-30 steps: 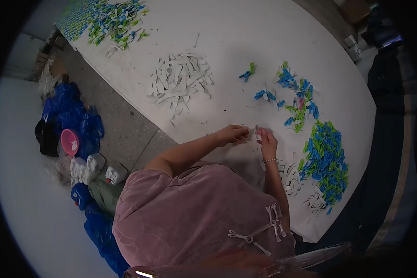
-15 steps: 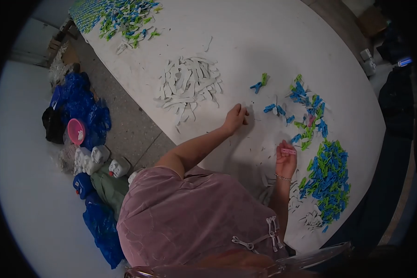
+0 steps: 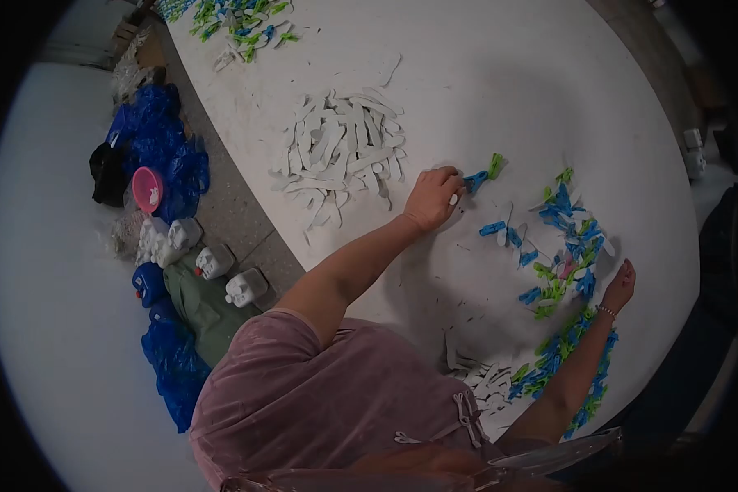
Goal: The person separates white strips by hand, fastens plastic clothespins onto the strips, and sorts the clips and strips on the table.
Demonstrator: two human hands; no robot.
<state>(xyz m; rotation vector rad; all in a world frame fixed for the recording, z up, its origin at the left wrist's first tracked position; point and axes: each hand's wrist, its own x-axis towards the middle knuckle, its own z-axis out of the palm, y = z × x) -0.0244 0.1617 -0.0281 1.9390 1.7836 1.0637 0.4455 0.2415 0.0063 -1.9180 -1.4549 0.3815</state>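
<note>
Beside a blue clothespin [image 3: 474, 182], my left hand [image 3: 435, 199] has its fingers curled together. A small white bit shows at its fingertips; what it holds is too small to make out. A green clothespin [image 3: 496, 166] touches the far end of the blue one. My right hand [image 3: 621, 287], with a bead bracelet at the wrist, is raised at the right, fingers pressed together around something I cannot make out. Loose blue and green clothespins [image 3: 582, 234] with a pink one [image 3: 567, 269] lie to its left.
Left of centre is a heap of white strips [image 3: 336, 143]. More white pieces [image 3: 492, 385] lie near my body, beside a clothespin pile [image 3: 553, 353]. Other clothespins [image 3: 242, 20] are at the far left. Blue bags [image 3: 160, 135], a pink bowl [image 3: 148, 189] and white jugs [image 3: 215, 261] stand off the table.
My left hand has moved right to the blue clothespin. My right hand, open with a pink piece on it half a second ago, has swung right and closed. The view has shifted.
</note>
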